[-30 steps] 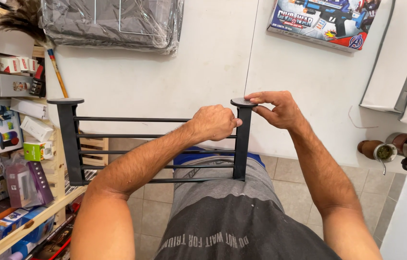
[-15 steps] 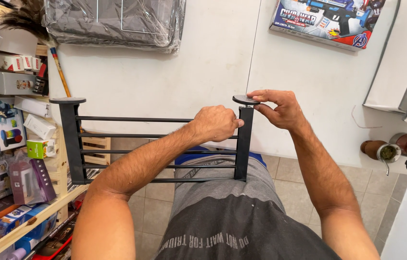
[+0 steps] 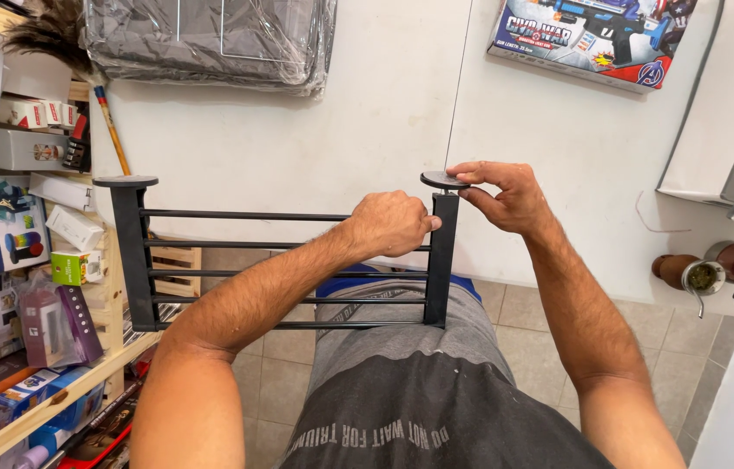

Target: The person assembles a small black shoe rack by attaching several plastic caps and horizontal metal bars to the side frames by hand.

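A black metal rack frame with two upright posts and several horizontal bars stands on my lap. My left hand is closed around the top bars close to the right post. My right hand pinches the round black cap on top of that post with its fingertips. The left post carries its own flat cap and nobody touches it.
A wooden shelf packed with boxed goods runs down the left. A wrapped grey package and a boxed toy hang on the white wall. A gourd cup with a metal straw sits at the right. Tiled floor lies below.
The frame and both hands have barely shifted. My right fingers have moved slightly around the cap on the right post.
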